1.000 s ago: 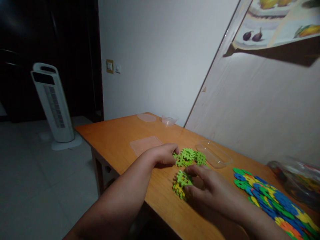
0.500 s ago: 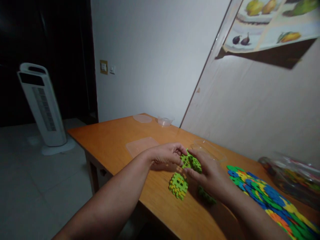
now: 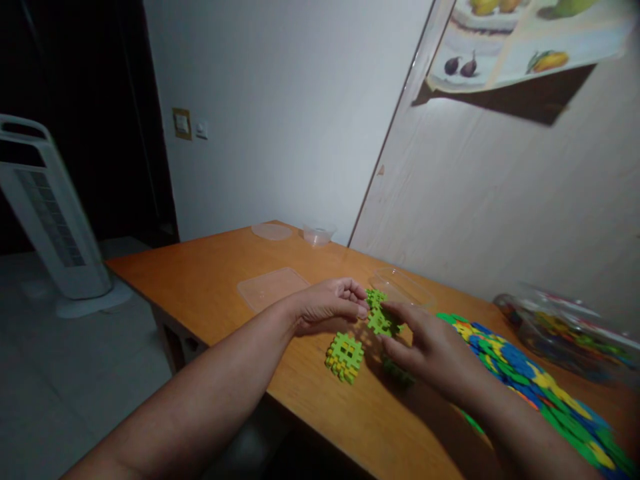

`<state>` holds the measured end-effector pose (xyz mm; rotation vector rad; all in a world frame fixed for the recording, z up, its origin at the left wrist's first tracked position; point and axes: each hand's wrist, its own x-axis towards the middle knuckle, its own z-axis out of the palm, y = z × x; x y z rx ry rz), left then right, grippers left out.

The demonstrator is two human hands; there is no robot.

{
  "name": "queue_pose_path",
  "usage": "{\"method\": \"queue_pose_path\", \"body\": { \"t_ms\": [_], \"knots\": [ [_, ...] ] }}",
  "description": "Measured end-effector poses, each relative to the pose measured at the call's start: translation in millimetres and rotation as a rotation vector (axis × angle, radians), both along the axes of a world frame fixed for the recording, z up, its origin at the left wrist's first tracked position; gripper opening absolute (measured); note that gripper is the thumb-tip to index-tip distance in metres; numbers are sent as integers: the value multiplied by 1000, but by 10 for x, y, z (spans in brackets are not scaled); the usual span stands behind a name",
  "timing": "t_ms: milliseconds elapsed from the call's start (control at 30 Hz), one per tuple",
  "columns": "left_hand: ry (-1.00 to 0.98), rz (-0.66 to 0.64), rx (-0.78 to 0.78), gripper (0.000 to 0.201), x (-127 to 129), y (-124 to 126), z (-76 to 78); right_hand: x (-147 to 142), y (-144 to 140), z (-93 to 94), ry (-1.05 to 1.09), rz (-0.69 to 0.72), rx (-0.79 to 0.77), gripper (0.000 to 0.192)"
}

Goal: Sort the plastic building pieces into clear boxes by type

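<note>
Both hands meet over the middle of the wooden table, close to its near edge. Left hand is curled, fingertips pinching one side of a small clump of green plastic pieces; right hand pinches the other side, so the clump sits right between the two, lifted just off the wood. Neither hand is really nearer, they share it.

Another joined green and yellow block lies flat just toward the near edge from the left hand, untouched. One more green piece sits half hidden under the right palm.

Containers: a clear shallow tray right behind the hands looks empty, with a flat clear lid to its left. At the far corner, a small clear cup and round lid. On the right, a spread of coloured pieces, plus a clear bag full of more.
</note>
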<state>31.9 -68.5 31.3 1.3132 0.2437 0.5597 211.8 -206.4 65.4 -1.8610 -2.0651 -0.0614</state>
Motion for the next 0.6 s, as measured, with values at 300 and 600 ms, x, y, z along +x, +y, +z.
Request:
{"method": "queue_pose_path", "body": {
  "t_ms": [300,600],
  "knots": [
    [158,559,210,17,137,322,-155,237,-282,-55,-34,-124,-249,39],
    [424,544,915,44,107,354,-273,493,45,-49,82,-108,-123,40]
  ]
}}
